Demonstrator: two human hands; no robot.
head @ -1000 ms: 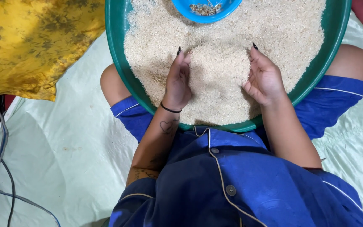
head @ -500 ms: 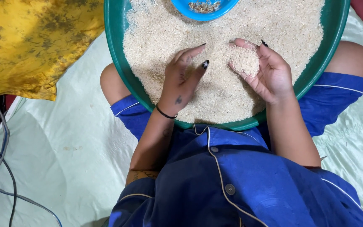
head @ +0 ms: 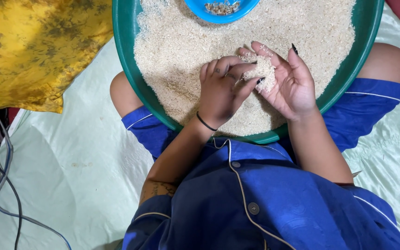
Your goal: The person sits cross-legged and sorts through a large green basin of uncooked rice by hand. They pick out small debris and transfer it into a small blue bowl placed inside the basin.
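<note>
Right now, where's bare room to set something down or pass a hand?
Free: pale green sheet between the yellow cloth, the cables and the person's knee; a smaller strip at far right. Crowded: green basin full of rice, with the blue bowl, left hand and right hand inside.

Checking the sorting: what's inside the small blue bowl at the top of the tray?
The blue bowl holds a small pile of brownish bits, darker than the rice around it. The frame's top edge cuts off most of the bowl.

Blue shirt (head: 274, 203) with pale piping and dark buttons. Black band (head: 205, 122) on the left wrist. Dark painted nails (head: 294, 48).
</note>
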